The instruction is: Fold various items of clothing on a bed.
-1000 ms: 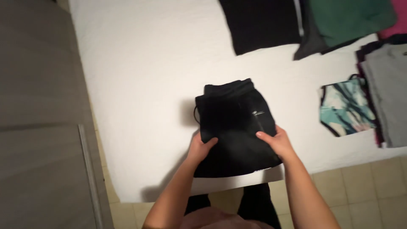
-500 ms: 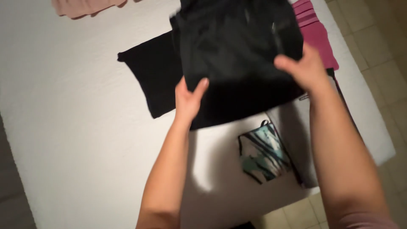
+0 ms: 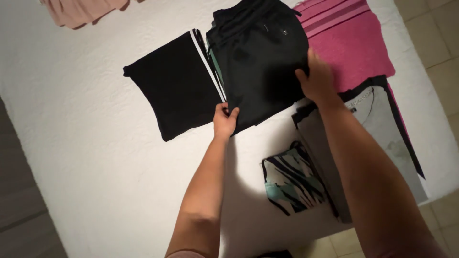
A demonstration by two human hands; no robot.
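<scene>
I read this as the placing step: folded black shorts [image 3: 260, 57] set on the pile beside the black striped garment [image 3: 177, 83]. Left hand [image 3: 224, 120] pinches the near corner, right hand [image 3: 316, 79] lies flat, fingers together, on the far edge. Next, I judge, both hands must let go without dragging the fold.

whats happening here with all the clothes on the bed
A person stands at a white bed with folded clothes laid out on it. Both hands rest on a folded black garment lying on a pile with green fabric showing beneath: the left hand grips its near corner, the right hand presses its right edge. Beside it lie a black piece with white stripes, a pink garment, a grey one and a patterned teal piece.
</scene>
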